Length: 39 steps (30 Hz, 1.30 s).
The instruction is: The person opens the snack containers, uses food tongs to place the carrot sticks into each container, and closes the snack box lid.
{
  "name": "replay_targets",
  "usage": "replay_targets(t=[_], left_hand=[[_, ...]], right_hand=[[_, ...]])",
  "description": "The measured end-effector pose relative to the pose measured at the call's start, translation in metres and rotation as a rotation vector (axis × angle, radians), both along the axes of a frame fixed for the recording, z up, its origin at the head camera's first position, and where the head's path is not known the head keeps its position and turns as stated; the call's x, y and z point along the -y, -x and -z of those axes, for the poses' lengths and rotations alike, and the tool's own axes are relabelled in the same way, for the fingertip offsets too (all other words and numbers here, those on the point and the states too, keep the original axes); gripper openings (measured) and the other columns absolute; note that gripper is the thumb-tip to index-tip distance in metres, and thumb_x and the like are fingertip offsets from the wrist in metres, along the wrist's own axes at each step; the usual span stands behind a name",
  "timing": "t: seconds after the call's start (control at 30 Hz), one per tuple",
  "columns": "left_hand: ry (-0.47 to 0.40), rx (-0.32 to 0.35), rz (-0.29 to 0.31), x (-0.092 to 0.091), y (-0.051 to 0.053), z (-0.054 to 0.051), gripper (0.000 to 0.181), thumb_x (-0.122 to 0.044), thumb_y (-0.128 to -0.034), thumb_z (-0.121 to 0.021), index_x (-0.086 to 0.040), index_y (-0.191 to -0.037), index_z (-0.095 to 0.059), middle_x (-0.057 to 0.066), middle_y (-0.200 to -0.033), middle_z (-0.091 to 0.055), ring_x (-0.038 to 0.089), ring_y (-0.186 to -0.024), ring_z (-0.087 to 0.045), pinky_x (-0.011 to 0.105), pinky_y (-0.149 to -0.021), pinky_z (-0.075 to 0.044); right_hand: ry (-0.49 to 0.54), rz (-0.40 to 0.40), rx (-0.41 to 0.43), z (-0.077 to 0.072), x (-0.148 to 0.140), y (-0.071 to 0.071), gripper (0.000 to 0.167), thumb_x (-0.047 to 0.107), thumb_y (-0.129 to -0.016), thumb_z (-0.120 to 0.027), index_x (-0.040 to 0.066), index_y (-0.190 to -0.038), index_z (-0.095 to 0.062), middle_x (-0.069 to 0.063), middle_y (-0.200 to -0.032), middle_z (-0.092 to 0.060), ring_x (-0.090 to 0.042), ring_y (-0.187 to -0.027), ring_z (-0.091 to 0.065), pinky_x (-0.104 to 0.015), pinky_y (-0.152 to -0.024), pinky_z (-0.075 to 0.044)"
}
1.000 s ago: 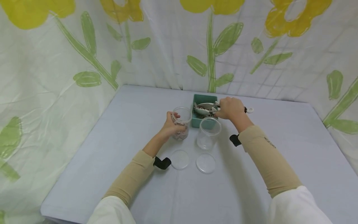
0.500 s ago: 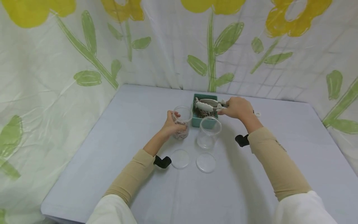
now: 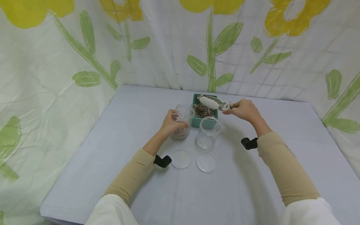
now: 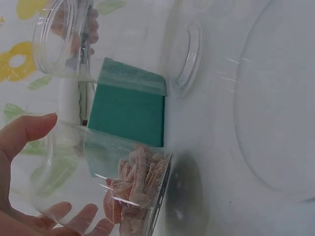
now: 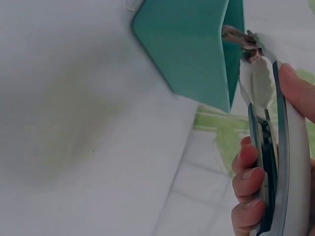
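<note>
My left hand (image 3: 172, 124) grips a clear jar (image 3: 184, 120) on the table, partly filled with brownish-pink strips (image 4: 139, 182). With my right hand (image 3: 245, 110) I hold white-tipped tongs (image 3: 209, 102) over a green box (image 3: 205, 123) of brown strips (image 3: 203, 111). In the right wrist view the tongs' tips pinch a few strips (image 5: 250, 49) at the box's opening. A second clear jar (image 3: 208, 137), in which no strips show, stands in front of the box, to the right of the held jar.
Two clear round lids (image 3: 180, 159) (image 3: 206, 162) lie on the table (image 3: 225, 200) in front of the jars. Behind the table's back edge hangs a white curtain (image 3: 166, 47) with painted yellow flowers.
My right hand has moved to the right, and the tongs' tips have risen out of the box, closer together, with strips between them. The left hand keeps its grip on the jar, which tilts slightly.
</note>
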<state>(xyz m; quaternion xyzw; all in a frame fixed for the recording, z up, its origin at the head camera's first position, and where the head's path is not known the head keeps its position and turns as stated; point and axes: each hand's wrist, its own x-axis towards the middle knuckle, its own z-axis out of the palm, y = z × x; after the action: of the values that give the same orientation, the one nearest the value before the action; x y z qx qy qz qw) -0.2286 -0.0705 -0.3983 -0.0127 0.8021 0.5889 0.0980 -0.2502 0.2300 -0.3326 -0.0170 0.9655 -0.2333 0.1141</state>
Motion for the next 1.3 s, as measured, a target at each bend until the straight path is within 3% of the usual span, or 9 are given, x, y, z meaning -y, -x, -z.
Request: replay_targets(t=[0.1,0.17,0.27,0.37,0.43,0.57,0.87,1.07,1.3], left_hand=[[0.015,-0.011,-0.005,0.0,0.0,-0.002,0.073,-0.013,-0.076,-0.081,-0.007,-0.136,-0.041,0.016,-0.146,-0.044,0.032,-0.137,-0.036,0.048,-0.11,-0.032],[0.038,-0.024,-0.009,-0.001,0.001,-0.004,0.077,-0.016,-0.076,-0.082,-0.007,-0.14,-0.04,0.015,-0.145,-0.046,0.031,-0.137,-0.037,0.046,-0.109,-0.034],[0.07,-0.033,-0.012,-0.002,0.001,-0.007,0.08,-0.02,-0.0763,-0.083,-0.006,-0.142,-0.04,0.014,-0.144,-0.048,0.031,-0.135,-0.04,0.045,-0.108,-0.036],[0.104,-0.038,-0.012,-0.003,0.001,-0.01,0.079,-0.022,-0.0772,-0.082,-0.005,-0.142,-0.04,0.014,-0.143,-0.048,0.032,-0.133,-0.042,0.046,-0.106,-0.038],[0.115,-0.04,-0.008,-0.003,0.002,-0.012,0.079,-0.023,-0.0773,-0.082,-0.005,-0.142,-0.04,0.015,-0.142,-0.049,0.032,-0.132,-0.043,0.046,-0.105,-0.039],[0.147,-0.065,-0.001,-0.002,0.005,-0.015,0.08,-0.024,-0.0759,-0.083,-0.005,-0.142,-0.042,0.016,-0.142,-0.05,0.033,-0.131,-0.044,0.045,-0.104,-0.04],[0.211,-0.085,0.038,-0.002,0.01,-0.027,0.082,-0.025,-0.0756,-0.083,-0.007,-0.144,-0.042,0.015,-0.142,-0.05,0.032,-0.132,-0.043,0.046,-0.104,-0.039],[0.239,-0.077,0.07,-0.005,0.011,-0.035,0.081,-0.025,-0.0765,-0.082,-0.008,-0.144,-0.042,0.015,-0.143,-0.049,0.033,-0.131,-0.043,0.046,-0.103,-0.04],[0.287,-0.056,0.071,-0.011,0.013,-0.042,0.081,-0.027,-0.0755,-0.083,-0.01,-0.144,-0.043,0.013,-0.142,-0.049,0.035,-0.129,-0.043,0.047,-0.101,-0.041]], right_hand=[[0.025,0.0,0.01,0.001,-0.002,-0.003,0.08,0.057,-0.083,-0.067,-0.004,-0.134,-0.054,-0.025,-0.098,-0.066,-0.026,-0.075,-0.051,-0.039,-0.068,-0.04],[0.033,-0.004,0.015,0.001,-0.004,-0.004,0.08,0.058,-0.084,-0.066,-0.004,-0.134,-0.055,-0.021,-0.083,-0.063,-0.023,-0.07,-0.046,-0.037,-0.067,-0.039],[0.038,-0.005,0.016,0.003,-0.006,-0.004,0.08,0.058,-0.084,-0.066,-0.004,-0.134,-0.054,-0.023,-0.092,-0.065,-0.026,-0.075,-0.05,-0.039,-0.07,-0.042],[0.042,-0.001,0.016,0.003,-0.007,-0.005,0.083,0.059,-0.083,-0.066,-0.004,-0.135,-0.052,-0.032,-0.126,-0.055,-0.031,-0.091,-0.053,-0.042,-0.075,-0.043],[0.048,0.0,0.014,0.003,-0.009,-0.005,0.082,0.058,-0.084,-0.067,-0.005,-0.135,-0.052,-0.033,-0.13,-0.052,-0.032,-0.093,-0.053,-0.042,-0.075,-0.044],[0.068,0.005,0.014,0.001,-0.011,-0.007,0.082,0.057,-0.084,-0.066,-0.005,-0.135,-0.052,-0.034,-0.124,-0.055,-0.031,-0.091,-0.051,-0.04,-0.074,-0.042],[0.152,0.02,0.012,-0.006,-0.021,-0.013,0.081,0.054,-0.086,-0.066,-0.008,-0.137,-0.048,-0.034,-0.135,-0.048,-0.047,-0.122,-0.046,-0.057,-0.093,-0.043],[0.212,0.025,-0.003,-0.013,-0.024,-0.019,0.077,0.052,-0.087,-0.067,-0.006,-0.135,-0.052,-0.032,-0.133,-0.051,-0.043,-0.119,-0.048,-0.055,-0.092,-0.044],[0.284,0.044,-0.025,-0.019,-0.021,-0.025,0.076,0.051,-0.086,-0.068,-0.003,-0.137,-0.051,-0.027,-0.127,-0.057,-0.032,-0.103,-0.05,-0.042,-0.08,-0.044]])
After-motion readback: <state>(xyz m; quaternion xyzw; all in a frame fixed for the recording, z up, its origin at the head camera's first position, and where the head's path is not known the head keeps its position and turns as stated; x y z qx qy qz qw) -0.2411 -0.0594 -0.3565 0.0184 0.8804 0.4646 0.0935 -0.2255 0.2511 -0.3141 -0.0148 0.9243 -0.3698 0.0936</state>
